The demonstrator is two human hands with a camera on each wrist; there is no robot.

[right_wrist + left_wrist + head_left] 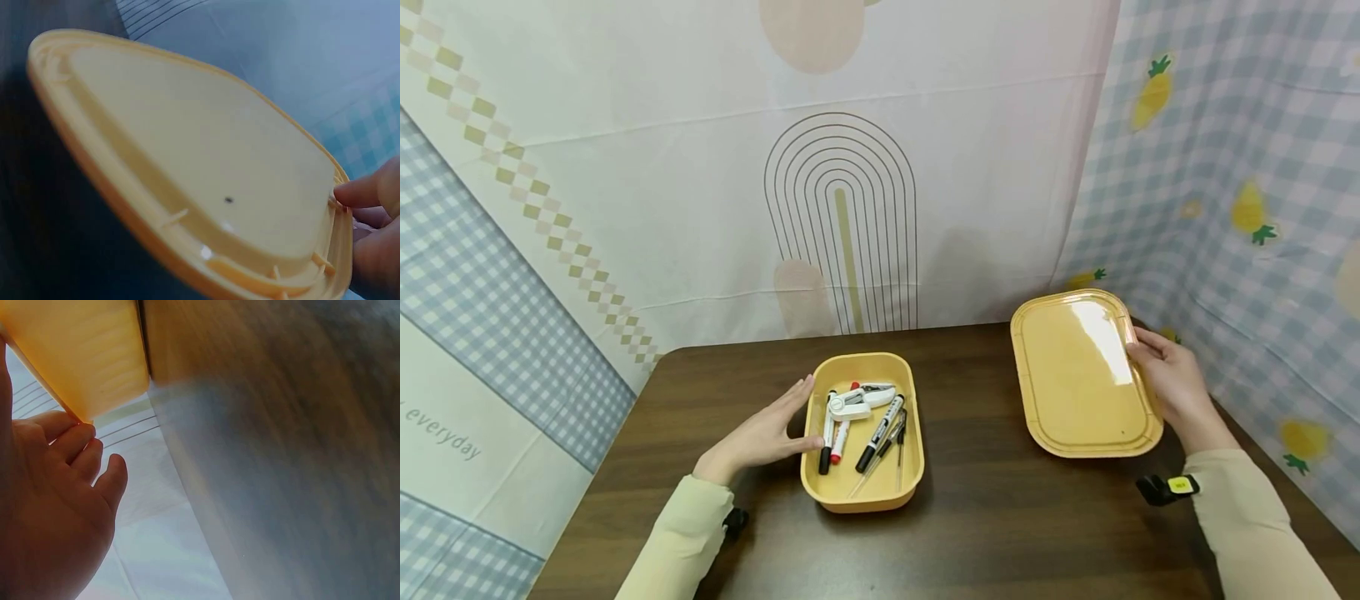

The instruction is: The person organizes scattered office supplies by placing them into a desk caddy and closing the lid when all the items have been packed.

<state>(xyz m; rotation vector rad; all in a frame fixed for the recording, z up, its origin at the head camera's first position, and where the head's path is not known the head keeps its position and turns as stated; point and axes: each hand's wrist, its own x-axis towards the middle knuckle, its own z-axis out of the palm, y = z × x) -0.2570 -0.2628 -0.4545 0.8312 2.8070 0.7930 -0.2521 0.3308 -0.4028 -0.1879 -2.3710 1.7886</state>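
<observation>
A yellow plastic box (863, 505) stands uncovered on the table. Inside lie a white single-hole punch (850, 406), a black-capped marker (880, 433), a red-capped marker (841, 442) and several other pens. My left hand (767, 433) rests at the box's left rim, fingers extended and thumb spread toward the near side. The left wrist view has these fingertips right at the box wall (94, 356). At the right, my right hand (1172, 379) pinches the yellow lid (1075, 375) by its right edge, holding it tilted above the table. Its ribbed underside shows in the right wrist view.
The dark wooden table (970, 533) reaches back to a patterned cloth wall (985, 167). On the right hangs a checked cloth with pineapple prints (1232, 275), close beside the right hand. Another checked panel (512, 242) borders the table's left side.
</observation>
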